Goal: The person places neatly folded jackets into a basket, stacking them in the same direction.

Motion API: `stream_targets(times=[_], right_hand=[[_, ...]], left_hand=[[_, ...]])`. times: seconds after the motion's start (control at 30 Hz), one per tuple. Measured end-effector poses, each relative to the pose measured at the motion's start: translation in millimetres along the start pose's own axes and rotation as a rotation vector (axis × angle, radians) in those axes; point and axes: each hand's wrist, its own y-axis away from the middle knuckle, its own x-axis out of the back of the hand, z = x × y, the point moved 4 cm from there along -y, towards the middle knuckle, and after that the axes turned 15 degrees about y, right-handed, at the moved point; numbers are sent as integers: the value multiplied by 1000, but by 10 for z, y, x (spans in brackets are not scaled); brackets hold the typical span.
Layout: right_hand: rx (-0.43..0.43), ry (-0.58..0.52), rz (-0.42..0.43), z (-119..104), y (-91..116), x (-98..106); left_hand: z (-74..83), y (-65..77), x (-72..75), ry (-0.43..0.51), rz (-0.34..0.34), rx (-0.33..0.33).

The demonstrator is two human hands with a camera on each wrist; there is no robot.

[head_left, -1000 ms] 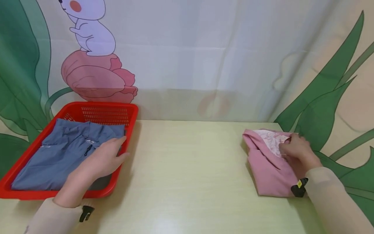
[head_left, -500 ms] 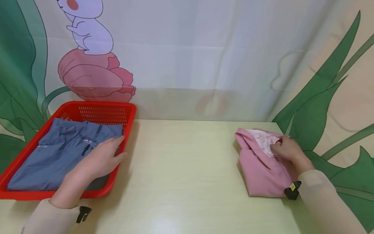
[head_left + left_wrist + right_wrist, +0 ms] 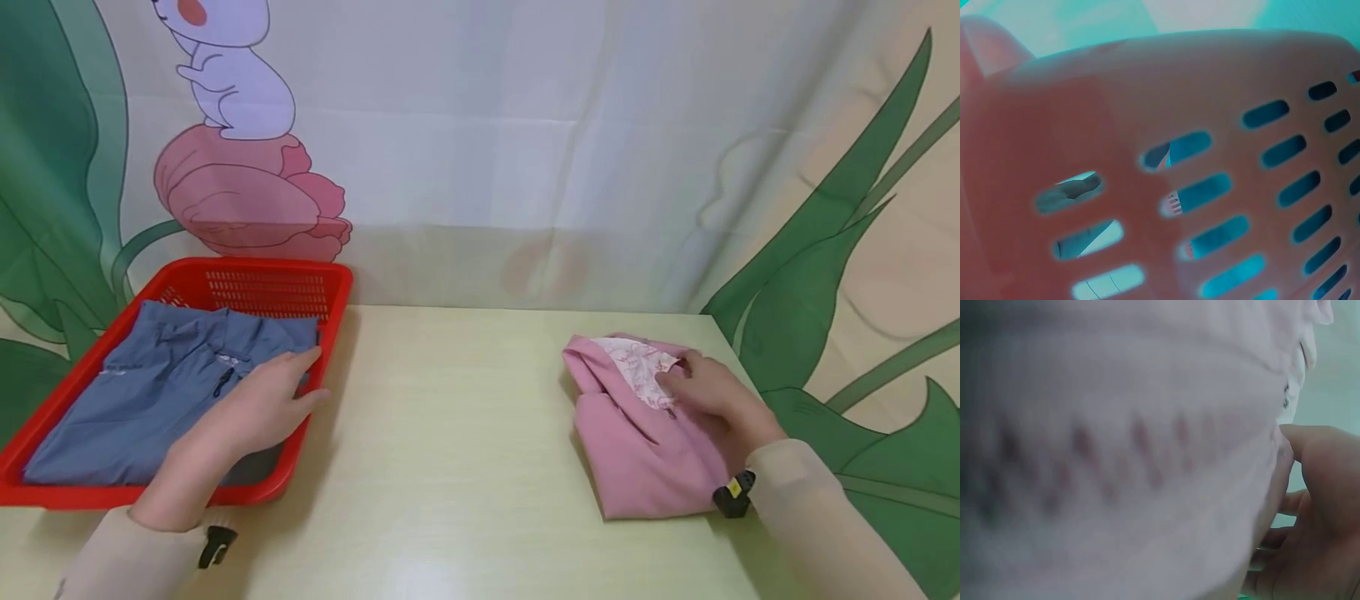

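My right hand point(image 3: 712, 392) pinches the upper right edge of a folded pink jacket point(image 3: 637, 467), beside its white patterned lining. In the right wrist view, thumb and fingers of the hand point(image 3: 1322, 512) close on the cloth's edge, and blurred pink fabric point(image 3: 1147, 537) fills most of the picture. Over the right rim of a red plastic basket point(image 3: 341, 300) lies my left hand point(image 3: 266, 400), its fingers loosely extended and the thumb outside. A folded blue jacket point(image 3: 150, 417) lies in that basket. The slotted red basket wall point(image 3: 1147, 94) fills the left wrist view.
Something dark grey point(image 3: 258, 471) shows under the blue jacket. A pale wooden table point(image 3: 450, 417) lies between basket and pink jacket. Behind it hangs a printed curtain point(image 3: 465, 150) with a cartoon animal and large green leaves.
My right hand has drawn the pink jacket leftward across the table, away from its right edge. The left hand and the red basket stay in about the same place.
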Motion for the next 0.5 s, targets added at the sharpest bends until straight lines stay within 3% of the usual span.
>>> stream_targets(times=[0.13, 0.4, 0.5], right_hand=[[38, -13, -19, -123, 29, -15], [161, -53, 85, -276, 108, -84], [162, -48, 116, -255, 149, -129]], left_hand=[[-19, -8, -6, -2, -2, 3], [-50, -12, 0, 14, -7, -1], [-54, -9, 7, 15, -12, 1]])
